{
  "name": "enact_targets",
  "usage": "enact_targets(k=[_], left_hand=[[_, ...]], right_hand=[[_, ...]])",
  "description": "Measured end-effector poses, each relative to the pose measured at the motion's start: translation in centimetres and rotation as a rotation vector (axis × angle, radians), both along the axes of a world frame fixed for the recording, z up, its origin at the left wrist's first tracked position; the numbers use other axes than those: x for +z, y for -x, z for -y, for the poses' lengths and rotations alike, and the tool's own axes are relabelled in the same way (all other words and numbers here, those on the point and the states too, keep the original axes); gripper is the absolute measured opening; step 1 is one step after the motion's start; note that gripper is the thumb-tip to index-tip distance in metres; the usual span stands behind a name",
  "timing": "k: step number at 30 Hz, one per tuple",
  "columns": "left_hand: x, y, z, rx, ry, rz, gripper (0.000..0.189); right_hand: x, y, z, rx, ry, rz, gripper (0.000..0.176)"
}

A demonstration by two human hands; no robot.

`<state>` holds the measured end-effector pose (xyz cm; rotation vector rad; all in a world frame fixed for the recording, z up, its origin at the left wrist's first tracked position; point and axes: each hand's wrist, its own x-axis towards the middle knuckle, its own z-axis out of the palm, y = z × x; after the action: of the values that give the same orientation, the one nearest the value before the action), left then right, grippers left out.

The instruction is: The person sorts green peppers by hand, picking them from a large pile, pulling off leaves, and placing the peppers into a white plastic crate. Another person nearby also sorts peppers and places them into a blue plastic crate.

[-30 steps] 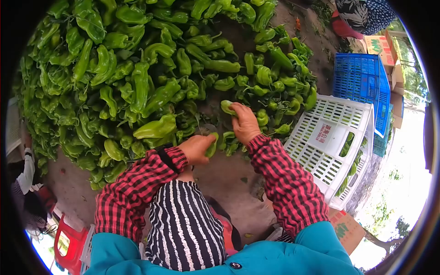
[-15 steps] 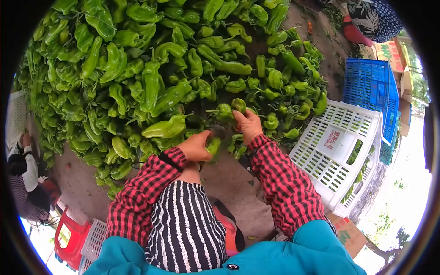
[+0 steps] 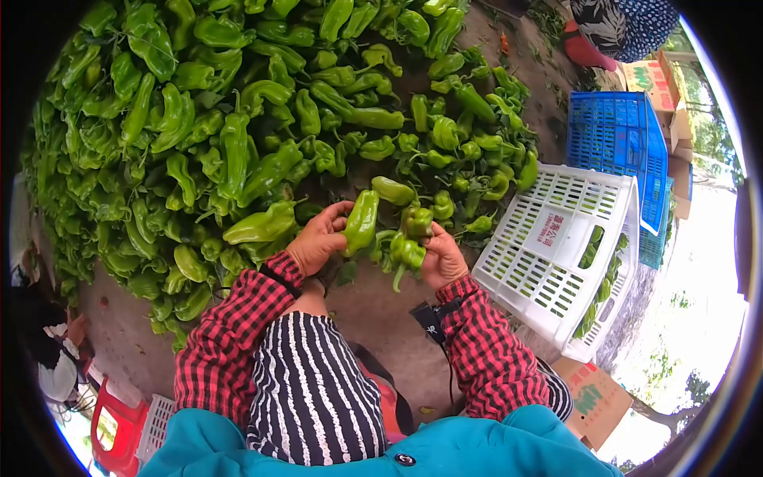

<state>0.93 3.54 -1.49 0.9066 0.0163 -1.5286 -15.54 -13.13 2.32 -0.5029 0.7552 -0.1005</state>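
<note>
My left hand (image 3: 318,238) is closed at the edge of a smooth, tapering green pepper (image 3: 362,222), which hangs with its narrow end down. To its right, my right hand (image 3: 443,258) grips a small cluster of crumpled green peppers: a curled one (image 3: 408,252) with its stem pointing down, and a darker one (image 3: 416,222) above it. Just beyond both hands, a yellowish-green pepper (image 3: 393,190) lies crosswise. A large pale pepper (image 3: 261,223) rests on the pile's near edge, left of my left hand.
A big heap of green peppers (image 3: 191,119) spreads ahead and left, with a smaller spread (image 3: 477,143) to the right. A white crate (image 3: 548,238) and a blue crate (image 3: 608,131) hold the right side. Another person (image 3: 628,28) is at upper right; a red plastic stool (image 3: 119,421) stands lower left.
My right hand has come down towards my body with the peppers in it. My left hand has lifted its pepper into clearer view beside them. The whole view has shifted slightly.
</note>
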Motion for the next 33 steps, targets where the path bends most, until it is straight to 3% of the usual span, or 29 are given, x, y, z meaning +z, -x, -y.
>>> enact_targets(k=[2,7,9,10,13,14,16,18,21,23,24,25,26,28,31,33], left_hand=[[-0.8,0.1,-0.1,0.002,0.001,-0.022,0.065],[-0.4,0.5,0.1,0.024,0.022,0.056,0.061],[-0.6,0.8,0.4,-0.069,0.135,0.564,0.057],[-0.2,0.6,0.4,-0.099,0.106,0.616,0.054],[1.0,0.4,0.5,-0.061,0.168,0.647,0.04],[1.5,0.2,0.5,-0.062,0.17,0.645,0.04],[2.1,-0.3,0.3,0.22,0.07,0.334,0.022],[1.7,-0.4,0.1,0.207,-0.007,0.453,0.017],[1.2,0.0,0.2,0.207,-0.153,0.589,0.013],[-0.5,0.1,0.3,0.14,-0.288,0.85,0.01],[-1.0,0.2,0.4,0.089,-0.269,0.852,0.01],[-1.7,0.6,0.2,0.038,-0.248,0.857,0.01],[-2.5,1.0,0.0,0.028,-0.217,0.817,0.011],[-2.3,1.7,0.6,0.021,-0.172,0.786,0.011],[-1.0,1.5,0.6,-0.255,-0.165,0.724,0.015],[-1.1,1.4,0.7,-0.373,-0.149,0.707,0.017]], right_hand=[[0.6,-0.4,-0.6,0.038,-0.124,0.027,0.051],[-0.7,-1.7,-3.2,0.051,-0.122,0.105,0.047],[-0.7,-2.0,-3.2,0.101,-0.245,0.115,0.042],[-0.6,-2.2,-3.4,0.056,-0.26,0.133,0.039],[0.0,-2.3,-3.4,-0.035,-0.247,0.122,0.041],[-0.2,-2.0,-3.4,-0.075,-0.236,0.114,0.05],[0.2,-1.9,-3.2,-0.132,-0.315,0.183,0.056],[0.6,-2.1,-3.1,-0.209,-0.388,0.335,0.069],[2.1,-2.3,-2.7,-0.147,-0.459,0.367,0.067],[2.4,-1.7,-2.3,-0.111,-0.49,0.289,0.054],[0.9,-0.5,-1.8,-0.058,-0.327,0.028,0.044],[2.4,-1.1,-1.6,0.061,-0.177,0.074,0.034],[2.6,-0.8,-1.5,0.104,0.003,-0.151,0.028],[7.2,-1.9,-0.4,0.064,-0.077,-0.193,0.027],[11.7,-1.1,3.7,-0.012,-0.137,-0.075,0.033],[15.5,-0.2,7.6,-0.093,-0.004,-0.008,0.038]])
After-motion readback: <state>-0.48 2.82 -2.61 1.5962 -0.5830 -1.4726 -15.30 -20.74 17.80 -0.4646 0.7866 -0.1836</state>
